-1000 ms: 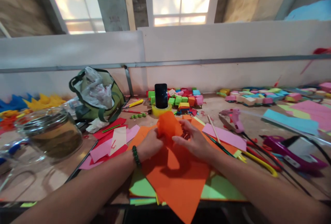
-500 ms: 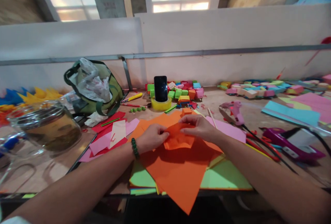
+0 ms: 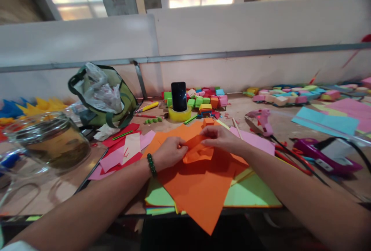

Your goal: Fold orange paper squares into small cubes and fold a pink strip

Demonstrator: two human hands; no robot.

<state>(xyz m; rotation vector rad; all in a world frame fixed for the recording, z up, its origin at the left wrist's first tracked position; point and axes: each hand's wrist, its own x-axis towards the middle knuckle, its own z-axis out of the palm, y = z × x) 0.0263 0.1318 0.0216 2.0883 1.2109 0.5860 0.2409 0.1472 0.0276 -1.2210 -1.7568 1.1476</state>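
Observation:
Between my hands is a small creased piece of orange paper (image 3: 198,152), raised over a larger orange sheet (image 3: 199,189). My left hand (image 3: 170,151), with a green bead bracelet (image 3: 151,164) on the wrist, pinches the paper's left edge. At its upper right edge, my right hand (image 3: 217,137) grips it with thumb and fingers. Under the orange sheet lies a stack of green paper (image 3: 255,193). A small folded orange paper block (image 3: 208,122) sits just beyond my right hand.
Behind stand a phone (image 3: 179,97) in a yellow tape roll (image 3: 179,115) and colourful paper blocks (image 3: 203,102). At left are a glass jar (image 3: 55,142) and a green bag (image 3: 127,96). A pink glue gun (image 3: 262,121) and a purple device (image 3: 327,160) lie at right.
The small orange paper has bent and tilted between my fingers, its folds showing differently. Both hands keep their hold and have barely moved. The view has shifted slightly.

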